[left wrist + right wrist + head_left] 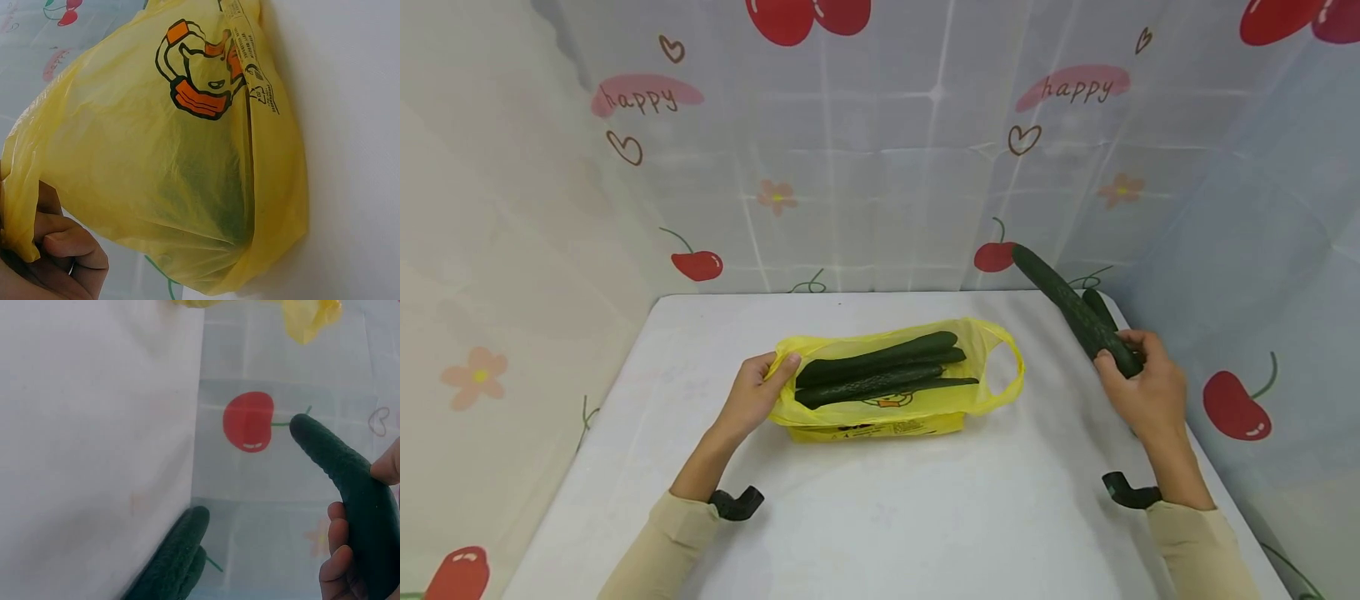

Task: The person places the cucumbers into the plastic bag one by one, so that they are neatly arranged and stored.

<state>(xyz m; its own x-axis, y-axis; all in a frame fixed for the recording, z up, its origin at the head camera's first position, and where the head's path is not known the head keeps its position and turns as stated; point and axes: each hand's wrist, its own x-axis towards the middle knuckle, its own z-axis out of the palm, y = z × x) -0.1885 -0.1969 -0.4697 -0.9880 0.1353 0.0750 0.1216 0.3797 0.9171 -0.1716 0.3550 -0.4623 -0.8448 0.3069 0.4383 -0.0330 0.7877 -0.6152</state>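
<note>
A yellow plastic bag [865, 432] lies on the white table with its mouth spread, and several cucumbers [880, 357] show inside it. My left hand [752, 392] grips the bag's left edge, fingers and thumb pinching the plastic; in the left wrist view the bag [125, 144] bulges beside that hand [69, 256]. At the right side of the table, my right hand [1146, 387] holds another cucumber [1067, 300] by its near end, raised and slanting away to the left. Below it lie more cucumbers [172, 556], partly hidden in the head view.
The bag's right handle loop [1017, 367] stands out toward the right. Patterned curtains [880, 167] with cherries and hearts close off the back and both sides of the white table [865, 517].
</note>
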